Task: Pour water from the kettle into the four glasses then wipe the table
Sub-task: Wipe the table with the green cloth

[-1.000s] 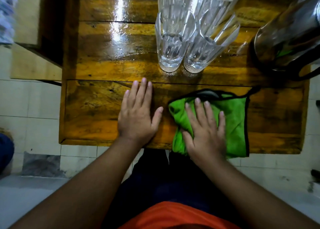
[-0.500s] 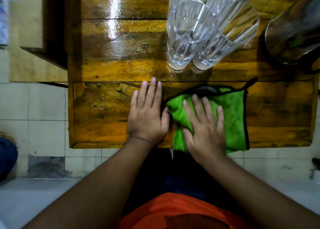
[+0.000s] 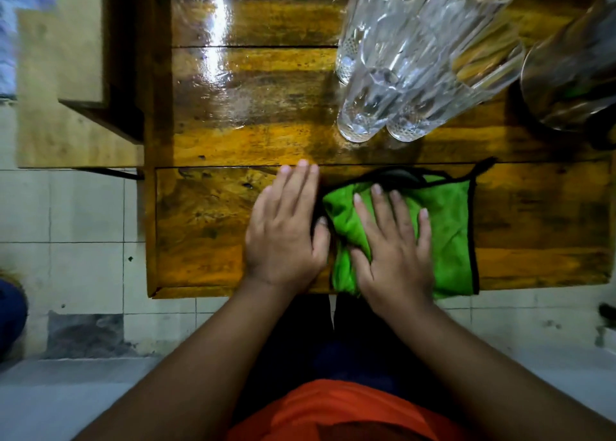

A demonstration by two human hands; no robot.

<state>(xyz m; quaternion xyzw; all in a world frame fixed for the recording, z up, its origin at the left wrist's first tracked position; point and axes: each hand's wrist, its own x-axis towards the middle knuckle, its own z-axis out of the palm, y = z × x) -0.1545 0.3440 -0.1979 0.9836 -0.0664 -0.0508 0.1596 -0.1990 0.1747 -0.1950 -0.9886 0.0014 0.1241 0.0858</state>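
Down on the near plank of the table, both hands lie flat with palms down. The right hand rests on the left half of a green cloth, fingers spread and straight, pressing rather than clutching it. The left hand lies on bare wood just beside the cloth, fingers together and extended, its thumb touching the cloth's left edge; it holds nothing. The cloth has black trim, its near edge hangs slightly past the table's front edge, and its far left part is bunched. Beyond the hands, on the next plank, clear glasses stand clustered tight against each other; how many cannot be told, since they overlap and run out of view, and water shows in the bottom of the nearest ones. The kettle stands at the right edge, near the glasses. A glossy glare streaks the far planks left of the glasses.
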